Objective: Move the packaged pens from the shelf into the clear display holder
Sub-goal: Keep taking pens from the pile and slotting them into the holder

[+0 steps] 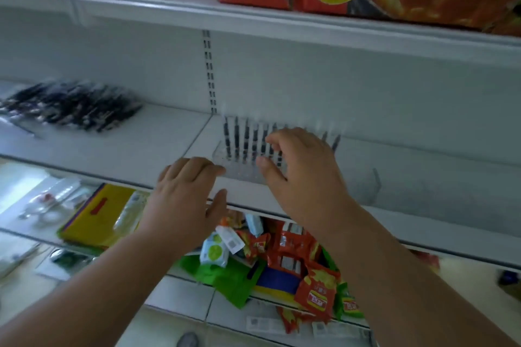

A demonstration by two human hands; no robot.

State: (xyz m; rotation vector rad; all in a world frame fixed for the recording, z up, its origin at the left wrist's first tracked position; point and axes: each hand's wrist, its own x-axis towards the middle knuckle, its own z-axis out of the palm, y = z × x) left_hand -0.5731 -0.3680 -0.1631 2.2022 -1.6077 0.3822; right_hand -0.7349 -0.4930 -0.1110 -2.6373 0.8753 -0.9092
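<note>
Scene: You stand at a white store shelf (118, 146), both hands raised to the clear display holder (245, 169) that sits on it.
Step in hand: By the look of it you are seating or straightening pens already stood in the holder; the loading is partly done, not finished.
Holder: A row of dark packaged pens (248, 141) stands upright along its back, from the left end to about where your right hand covers them; the holder's right stretch looks unfilled, though the clear plastic and blur make that hard to judge.
Left hand (189, 194): Fingers straight and close together, tips at the holder's near left corner, thumb spread apart below; it holds nothing.
Right hand (298, 166): Fingers loosely curved over the standing pens, thumb low against the holder's front; whether it pinches a pen, you cannot tell, as the hand hides the contact.
Remaining stock: A loose pile of packaged pens (70, 105) lies flat on the same shelf, well apart to the left of both hands, touched by neither.
Next move calls for: A reach left to the pile, a clean grip on one or a few packets, then a return to the holder's open right side.
</note>
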